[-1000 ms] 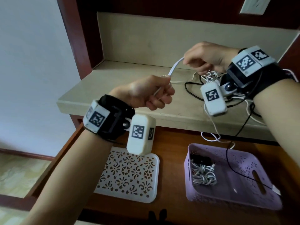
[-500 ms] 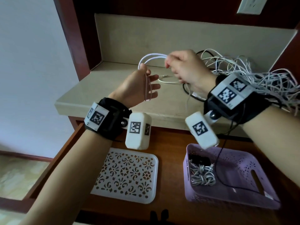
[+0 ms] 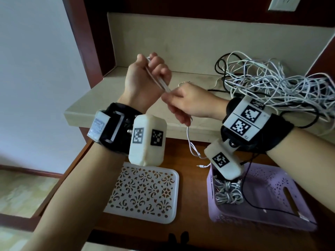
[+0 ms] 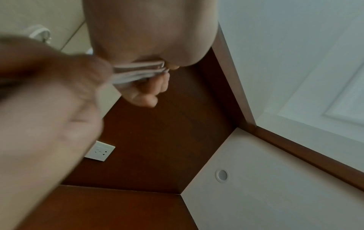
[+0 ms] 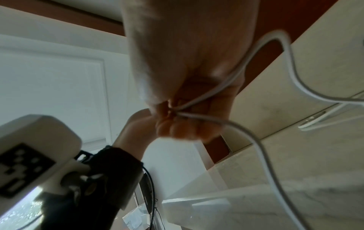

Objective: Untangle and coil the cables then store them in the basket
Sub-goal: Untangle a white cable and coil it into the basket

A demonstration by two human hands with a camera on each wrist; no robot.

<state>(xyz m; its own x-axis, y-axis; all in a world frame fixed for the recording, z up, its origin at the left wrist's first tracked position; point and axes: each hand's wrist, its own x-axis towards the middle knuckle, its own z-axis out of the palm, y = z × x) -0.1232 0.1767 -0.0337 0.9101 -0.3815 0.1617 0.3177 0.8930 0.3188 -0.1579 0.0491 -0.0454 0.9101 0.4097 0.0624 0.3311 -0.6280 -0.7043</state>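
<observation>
My left hand [image 3: 146, 77] is raised over the beige shelf, its fingers curled round several folded loops of a white cable [image 3: 158, 81]; the same loops [image 4: 138, 72] cross the left wrist view. My right hand [image 3: 188, 100] meets it from the right and pinches the loops' lower end. The cable's loose tail [image 3: 192, 145] hangs from the right hand, a small plug at its end above the purple basket [image 3: 272, 220]. In the right wrist view the cable [image 5: 206, 93] runs through the curled fingers.
A big tangle of white and black cables [image 3: 275, 82] lies on the shelf at the right. A coiled grey cable [image 3: 228, 193] and a thin black wire lie in the basket. A white patterned lid [image 3: 145, 192] rests on the wooden desk to the left.
The left hand has closed round the loops that half a second ago hung over its open fingers. The right hand has come down from above to the loops' lower end.
</observation>
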